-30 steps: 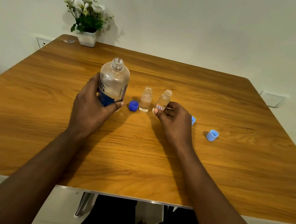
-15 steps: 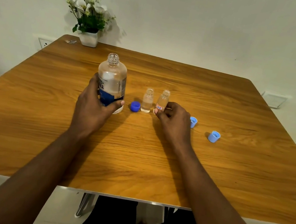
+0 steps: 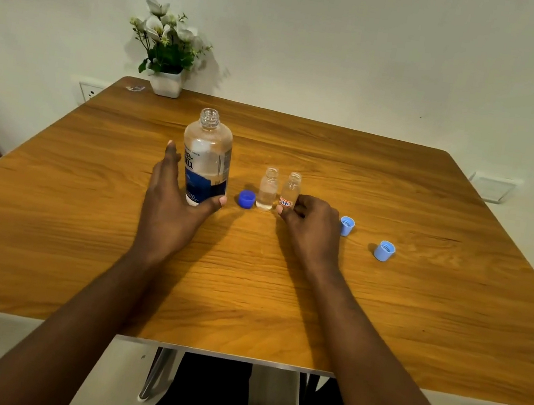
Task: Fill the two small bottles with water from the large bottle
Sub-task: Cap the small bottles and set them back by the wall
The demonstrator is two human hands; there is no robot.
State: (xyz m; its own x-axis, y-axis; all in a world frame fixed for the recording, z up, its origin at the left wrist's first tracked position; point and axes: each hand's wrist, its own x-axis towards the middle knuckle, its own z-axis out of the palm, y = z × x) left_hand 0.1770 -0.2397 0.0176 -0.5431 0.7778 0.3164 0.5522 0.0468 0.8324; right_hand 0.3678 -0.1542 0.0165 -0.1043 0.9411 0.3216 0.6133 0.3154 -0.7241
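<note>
Pinching the labelled small bottle [image 3: 290, 190], the right hand [image 3: 310, 224] curls; left hand [image 3: 172, 202] (fingers straight) touches large bottle [image 3: 206, 158].

Wooden table [image 3: 381, 306] in front of me. Mid-table, L to R: large bottle [image 3: 206, 158], upright, no cap; dark blue cap [image 3: 247, 198] just beside it; plain small bottle [image 3: 267, 190] & labelled small bottle [image 3: 290, 190], both uncapped, side by side. Further R: light blue cap [image 3: 347, 225], then second light blue cap [image 3: 384, 250], apart. Far L corner: white flower pot [image 3: 166, 83] w/ small scrap [image 3: 135, 88] near it.
</note>
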